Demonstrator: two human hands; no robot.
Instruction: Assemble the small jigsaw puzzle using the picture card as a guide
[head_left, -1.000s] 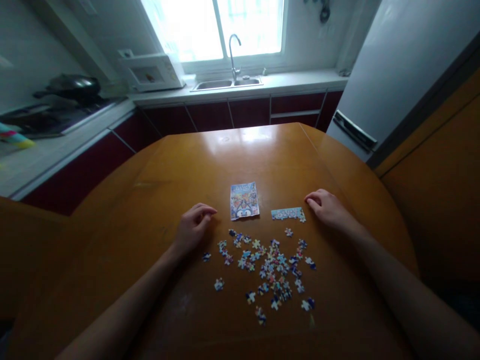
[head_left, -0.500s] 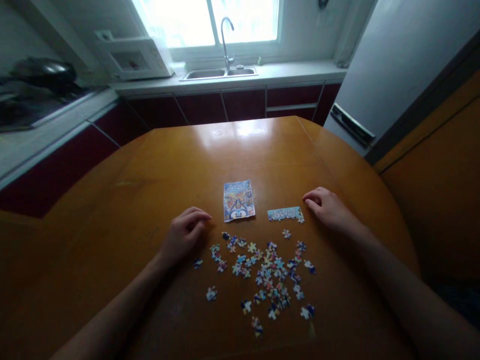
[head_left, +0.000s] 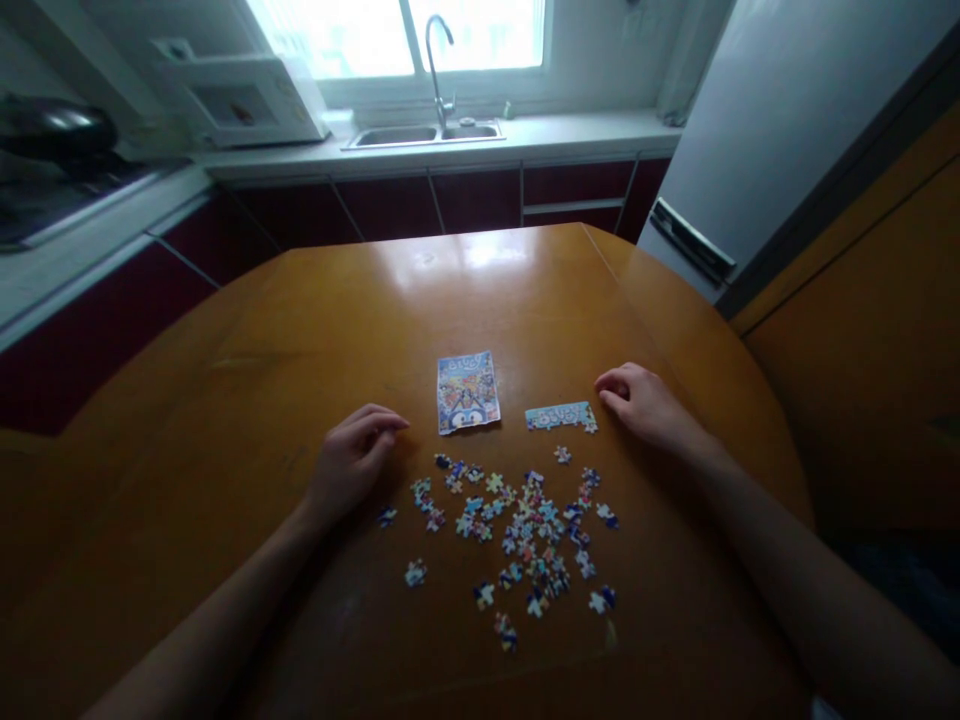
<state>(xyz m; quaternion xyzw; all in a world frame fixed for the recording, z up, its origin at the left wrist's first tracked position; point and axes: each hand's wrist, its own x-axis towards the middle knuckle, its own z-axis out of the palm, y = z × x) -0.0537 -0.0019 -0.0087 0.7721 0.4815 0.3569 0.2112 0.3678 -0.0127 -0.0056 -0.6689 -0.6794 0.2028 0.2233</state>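
Observation:
Several loose jigsaw pieces [head_left: 525,535] lie scattered on the orange wooden table [head_left: 450,300] between my two forearms. Beyond them lies a small colourful picture card [head_left: 467,391], and to its right a short joined strip of pieces [head_left: 561,416]. My left hand [head_left: 350,463] rests on the table left of the card, fingers loosely curled, nothing visible in it. Just right of the strip, my right hand [head_left: 643,405] lies on the table, fingers curled under, fingertips close to the strip's end. I cannot see anything held in either hand.
A counter with a sink and tap [head_left: 435,120] runs under a bright window at the back. A white microwave [head_left: 240,100] stands at its left, a dark pan [head_left: 52,130] on the hob further left. A grey fridge [head_left: 750,150] stands right of the table.
The view has drifted slightly, so everything sits a little lower-left in the picture. Both hands stay resting in the same places beside the card and the strip.

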